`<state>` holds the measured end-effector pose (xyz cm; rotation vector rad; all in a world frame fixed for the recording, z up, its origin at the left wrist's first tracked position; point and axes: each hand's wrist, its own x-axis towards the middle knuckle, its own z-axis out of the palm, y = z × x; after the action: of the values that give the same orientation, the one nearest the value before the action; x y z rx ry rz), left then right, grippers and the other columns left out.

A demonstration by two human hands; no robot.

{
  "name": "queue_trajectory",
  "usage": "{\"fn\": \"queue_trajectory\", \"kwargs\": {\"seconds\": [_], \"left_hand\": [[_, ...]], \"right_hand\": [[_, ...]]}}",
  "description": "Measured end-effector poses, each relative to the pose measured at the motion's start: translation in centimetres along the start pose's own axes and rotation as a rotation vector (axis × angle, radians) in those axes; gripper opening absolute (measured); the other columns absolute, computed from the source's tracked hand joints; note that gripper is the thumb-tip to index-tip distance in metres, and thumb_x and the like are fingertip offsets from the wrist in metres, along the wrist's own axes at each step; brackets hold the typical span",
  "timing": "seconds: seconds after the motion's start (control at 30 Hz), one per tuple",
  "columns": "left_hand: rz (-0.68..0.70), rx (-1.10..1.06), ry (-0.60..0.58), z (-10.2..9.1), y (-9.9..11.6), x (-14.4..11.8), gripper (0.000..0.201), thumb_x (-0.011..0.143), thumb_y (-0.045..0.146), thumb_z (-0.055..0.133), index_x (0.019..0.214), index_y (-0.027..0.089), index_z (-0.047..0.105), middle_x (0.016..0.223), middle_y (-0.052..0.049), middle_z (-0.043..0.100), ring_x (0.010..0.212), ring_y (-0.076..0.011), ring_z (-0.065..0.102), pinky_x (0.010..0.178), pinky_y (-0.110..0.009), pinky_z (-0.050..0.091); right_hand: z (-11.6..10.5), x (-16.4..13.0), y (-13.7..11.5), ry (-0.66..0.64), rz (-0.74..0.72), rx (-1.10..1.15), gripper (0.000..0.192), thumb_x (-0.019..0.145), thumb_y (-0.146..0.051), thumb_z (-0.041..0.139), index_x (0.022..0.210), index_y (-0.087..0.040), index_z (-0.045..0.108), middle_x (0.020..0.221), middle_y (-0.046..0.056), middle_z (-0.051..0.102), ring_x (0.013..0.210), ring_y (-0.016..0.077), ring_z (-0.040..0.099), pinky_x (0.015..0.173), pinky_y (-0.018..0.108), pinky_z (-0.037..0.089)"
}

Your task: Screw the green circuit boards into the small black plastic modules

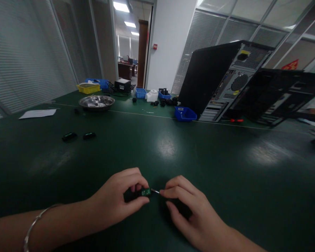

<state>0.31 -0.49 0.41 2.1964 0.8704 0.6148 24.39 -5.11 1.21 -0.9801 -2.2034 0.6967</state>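
Green bench (173, 147), glass-walled office, PC cases (220, 84)

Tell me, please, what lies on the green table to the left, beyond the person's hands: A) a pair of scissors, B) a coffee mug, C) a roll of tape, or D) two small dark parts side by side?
D: two small dark parts lie side by side on the green table, beyond the left hand, which holds a small green-tipped piece.
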Motion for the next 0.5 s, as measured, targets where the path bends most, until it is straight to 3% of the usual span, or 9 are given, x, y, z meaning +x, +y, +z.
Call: {"fn": "queue_trajectory", "kwargs": {"seconds": [0.1, 0.23, 0.37, 0.5], "left_hand": [[-0.020, 0.098, -0.018, 0.1, 0.1, 0.0, 0.020, 0.080, 0.011, 0.063, 0.099, 0.018, 0.063, 0.082, -0.001, 0.055, 0.076, -0.0181, 0.054, 0.068, -0.030, 0.041], [0.053, 0.154, -0.057, 0.0, 0.3, -0.1, 0.021, 0.085, 0.016, 0.061, 0.106, 0.020, 0.060, 0.082, -0.001, 0.054, 0.078, -0.0198, 0.053, 0.071, -0.033, 0.041], [0.128, 0.093, -0.049, -0.7, 0.1, -0.3, 0.029, 0.092, 0.008, 0.042, 0.112, 0.022, 0.058, 0.106, -0.006, 0.056, 0.093, -0.0204, 0.056, 0.080, -0.033, 0.046], [0.300, 0.103, -0.086, -1.4, -0.4, -0.3, 0.049, 0.081, -0.007, 0.036, 0.116, 0.022, 0.056, 0.124, -0.007, 0.057, 0.113, -0.0204, 0.055, 0.095, -0.034, 0.046]], "right_hand": [[0.0, 0.0, 0.2, 0.019, 0.010, 0.008, 0.029, 0.089, -0.004, 0.050, 0.111, -0.020, 0.060, 0.102, 0.007, 0.059, 0.093, 0.0196, 0.058, 0.079, 0.034, 0.050], [0.0, 0.0, 0.3, 0.022, 0.013, 0.025, 0.030, 0.090, -0.004, 0.050, 0.113, -0.021, 0.060, 0.102, 0.007, 0.059, 0.094, 0.0197, 0.059, 0.080, 0.034, 0.051], [-0.2, 0.0, 0.2, 0.028, 0.011, 0.021, 0.030, 0.090, -0.005, 0.050, 0.113, -0.021, 0.060, 0.103, 0.007, 0.059, 0.094, 0.0201, 0.059, 0.080, 0.034, 0.051], [-0.2, 0.0, 0.2, 0.054, 0.018, 0.018, 0.028, 0.090, -0.005, 0.050, 0.111, -0.021, 0.060, 0.102, 0.007, 0.060, 0.093, 0.0202, 0.060, 0.079, 0.034, 0.051]]}}
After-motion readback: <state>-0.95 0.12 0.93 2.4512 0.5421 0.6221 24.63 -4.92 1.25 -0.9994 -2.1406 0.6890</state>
